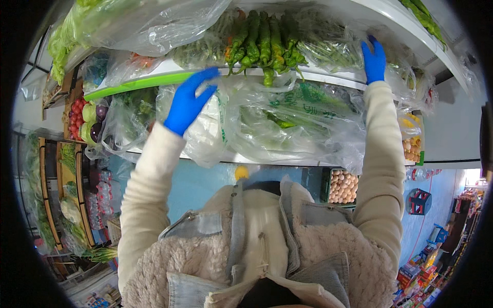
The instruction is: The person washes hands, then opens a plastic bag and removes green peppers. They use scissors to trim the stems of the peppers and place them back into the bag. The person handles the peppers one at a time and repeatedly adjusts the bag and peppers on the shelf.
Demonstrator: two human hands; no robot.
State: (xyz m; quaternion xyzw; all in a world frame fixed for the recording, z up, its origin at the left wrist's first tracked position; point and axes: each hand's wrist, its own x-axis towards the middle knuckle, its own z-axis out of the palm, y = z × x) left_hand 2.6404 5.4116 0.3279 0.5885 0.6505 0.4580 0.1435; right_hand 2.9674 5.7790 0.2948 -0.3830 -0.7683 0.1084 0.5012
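My left hand (190, 102), in a blue glove, is held above the front of the shelf with thumb and fingers apart and nothing visible between them. Nearest to it are the green edge strip (144, 85) and a white plastic bag (206, 129). On the upper shelf, long green peppers (265, 42) lie in a row, stems toward me. To their right is a clear bag of green beans (333, 52). My right hand (373, 61), also gloved in blue, reaches beside this bag with fingers spread against the clear plastic; the fingertips are partly hard to make out.
On the lower tier, a large clear bag (304, 119) covers green vegetables. Leafy greens in plastic (115, 27) hang over the upper left. Tomatoes (78, 115) and eggplants (98, 123) sit at the left. An egg crate (342, 186) stands below the shelf, a stool (420, 202) farther right.
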